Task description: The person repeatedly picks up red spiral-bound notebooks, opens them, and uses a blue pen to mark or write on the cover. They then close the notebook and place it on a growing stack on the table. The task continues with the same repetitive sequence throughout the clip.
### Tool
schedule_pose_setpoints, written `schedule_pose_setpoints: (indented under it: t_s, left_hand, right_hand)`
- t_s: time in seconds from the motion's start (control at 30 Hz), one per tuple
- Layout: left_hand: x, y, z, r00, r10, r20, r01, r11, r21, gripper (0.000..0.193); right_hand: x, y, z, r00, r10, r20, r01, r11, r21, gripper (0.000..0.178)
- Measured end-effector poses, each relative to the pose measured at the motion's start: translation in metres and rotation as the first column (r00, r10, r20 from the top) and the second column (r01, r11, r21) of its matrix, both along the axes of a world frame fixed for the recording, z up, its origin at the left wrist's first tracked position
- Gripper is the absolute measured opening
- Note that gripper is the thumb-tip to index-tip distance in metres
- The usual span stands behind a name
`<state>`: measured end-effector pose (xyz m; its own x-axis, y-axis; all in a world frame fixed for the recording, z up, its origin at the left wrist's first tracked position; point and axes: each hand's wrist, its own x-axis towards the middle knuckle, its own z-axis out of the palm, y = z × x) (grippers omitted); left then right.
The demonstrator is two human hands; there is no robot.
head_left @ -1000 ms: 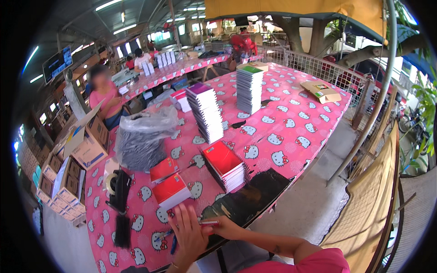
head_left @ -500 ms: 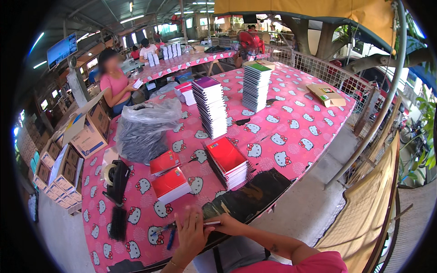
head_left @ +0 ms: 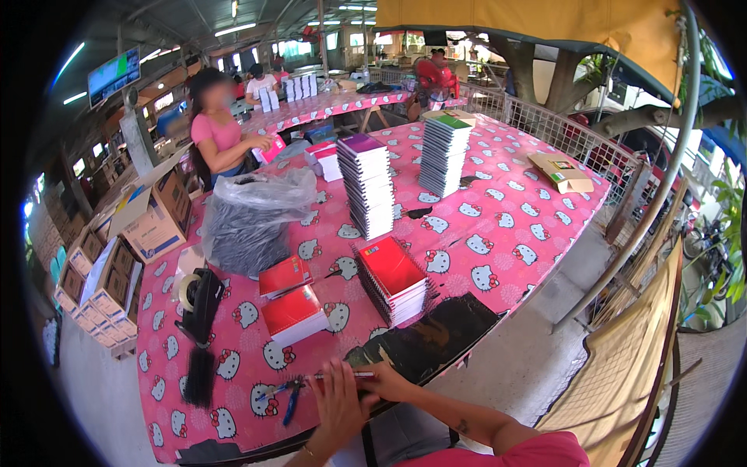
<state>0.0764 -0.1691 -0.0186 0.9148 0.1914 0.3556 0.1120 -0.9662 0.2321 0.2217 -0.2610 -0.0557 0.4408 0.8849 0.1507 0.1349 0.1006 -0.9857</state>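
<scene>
At the near edge of the table, my right hand (head_left: 383, 383) pinches the right end of a thin red-covered notebook (head_left: 362, 376), seen nearly edge-on. Stretched fingers of my left hand (head_left: 339, 401) lie flat against its near side and hide much of it. Just left of that hand are blue-handled pliers (head_left: 292, 406). Beyond my hands stand a stack of red spiral notebooks (head_left: 394, 268) and two smaller piles of red-covered books, the nearer pile (head_left: 294, 313) lying closest to my left hand. A worn black mat (head_left: 436, 331) lies beyond my right hand.
A black tape dispenser (head_left: 202, 303) and a bundle of black spiral coils (head_left: 200, 377) lie left. Farther back are a bag of dark coils (head_left: 253, 226), tall notebook stacks (head_left: 366, 187) and cartons (head_left: 159, 214). A co-worker (head_left: 222, 128) stands at the far left holding a pink-covered book.
The notebook between my hands now shows its red cover, and my left hand has shifted slightly right, its fingers closer together. The co-worker has raised and turned the book.
</scene>
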Motion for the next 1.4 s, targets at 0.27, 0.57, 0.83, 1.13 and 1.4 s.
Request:
schedule_pose_setpoints:
  t_s: [0.27,0.57,0.83,1.13,1.4]
  left_hand:
    - [0.007,0.011,0.028,0.999,-0.007,0.052,0.003,0.997,0.073,0.055]
    - [0.006,0.006,0.033,1.0,0.027,0.002,-0.027,0.988,0.15,0.056]
    - [0.001,0.027,0.025,0.992,-0.12,0.045,0.119,0.993,0.02,0.047]
    - [-0.003,0.001,0.053,0.943,-0.016,0.333,0.104,0.963,-0.248,0.048]
    - [-0.011,-0.005,0.071,0.924,0.012,0.381,0.18,0.868,-0.463,0.052]
  right_hand:
    - [0.007,0.0,0.007,0.989,0.082,0.126,-0.071,0.994,-0.086,0.029]
    - [0.005,-0.001,0.002,0.969,0.083,0.233,-0.073,0.996,-0.049,0.033]
    - [0.005,0.0,0.007,0.966,0.119,0.231,-0.105,0.992,-0.071,0.032]
    - [-0.013,-0.014,0.047,0.964,-0.169,0.206,0.169,0.985,0.017,0.041]
    - [-0.047,-0.042,0.087,0.94,-0.108,0.325,0.082,0.992,0.094,0.077]
